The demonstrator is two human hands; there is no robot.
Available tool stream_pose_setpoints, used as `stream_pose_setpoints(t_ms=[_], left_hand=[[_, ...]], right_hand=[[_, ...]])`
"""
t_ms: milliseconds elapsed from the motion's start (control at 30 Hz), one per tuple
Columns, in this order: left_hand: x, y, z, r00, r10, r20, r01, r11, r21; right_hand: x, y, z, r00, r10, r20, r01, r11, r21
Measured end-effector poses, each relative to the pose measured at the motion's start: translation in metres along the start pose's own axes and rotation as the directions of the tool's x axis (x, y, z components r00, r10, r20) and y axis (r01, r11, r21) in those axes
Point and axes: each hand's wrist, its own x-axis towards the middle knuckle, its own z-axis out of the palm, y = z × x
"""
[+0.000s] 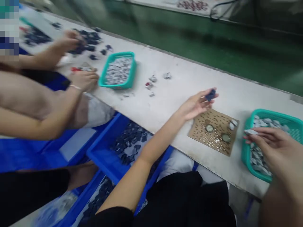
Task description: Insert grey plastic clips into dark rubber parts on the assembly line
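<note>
My left hand (197, 104) reaches over the white table and pinches a small dark blue part (210, 94) between its fingertips, just above a brown perforated board (214, 130). Two round metal pieces and a couple of small silver bits lie on that board. My right hand (272, 146) hovers over a teal basket (293, 121) of small silver pieces (259, 159) and holds one thin silver piece (251, 132) at its fingertips.
A blue bin (104, 157) of dark parts sits below the table edge by my lap. Further left, a co-worker's hands (71, 41) work at a pile of dark parts, beside a second teal basket (117, 70). Loose silver bits (152, 80) lie between.
</note>
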Motion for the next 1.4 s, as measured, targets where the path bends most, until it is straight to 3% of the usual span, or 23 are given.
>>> stream_pose_setpoints(t_ms=[100, 267, 467, 667, 833, 1033, 1167, 1300, 1400], left_hand=[[-0.001, 0.000, -0.002, 0.999, -0.017, 0.041, 0.017, 1.000, 0.004], [-0.003, -0.002, -0.007, 0.983, -0.042, 0.176, 0.031, 0.998, 0.060], [-0.002, -0.007, -0.014, 0.925, -0.087, 0.369, 0.048, 0.992, 0.115], [-0.002, -0.010, -0.016, 0.872, -0.082, 0.482, 0.012, 0.989, 0.148], [-0.003, -0.009, -0.016, 0.824, -0.125, 0.552, 0.002, 0.976, 0.218], [-0.005, -0.008, -0.013, 0.839, -0.170, 0.517, -0.003, 0.948, 0.317], [-0.008, -0.006, -0.007, 0.895, -0.161, 0.417, 0.013, 0.942, 0.336], [-0.010, -0.006, -0.004, 0.941, -0.169, 0.293, 0.068, 0.943, 0.325], [-0.011, -0.006, -0.002, 0.950, -0.211, 0.230, 0.151, 0.956, 0.250]], right_hand=[[0.004, -0.003, 0.005, 0.993, 0.119, 0.003, -0.118, 0.981, 0.151], [0.005, -0.008, 0.005, 0.988, 0.131, 0.083, -0.148, 0.954, 0.260], [0.000, -0.020, -0.001, 0.973, 0.105, 0.206, -0.154, 0.959, 0.239], [0.000, -0.026, -0.003, 0.955, 0.053, 0.291, -0.117, 0.971, 0.207], [-0.001, -0.021, 0.002, 0.972, 0.041, 0.231, -0.092, 0.972, 0.217], [-0.007, -0.018, 0.005, 0.995, 0.015, 0.098, -0.030, 0.987, 0.157], [-0.010, -0.011, 0.008, 0.988, -0.154, -0.009, 0.153, 0.985, -0.084], [-0.011, -0.010, 0.012, 0.902, -0.411, 0.133, 0.431, 0.840, -0.329], [-0.012, -0.010, 0.016, 0.865, -0.426, 0.266, 0.502, 0.746, -0.437]])
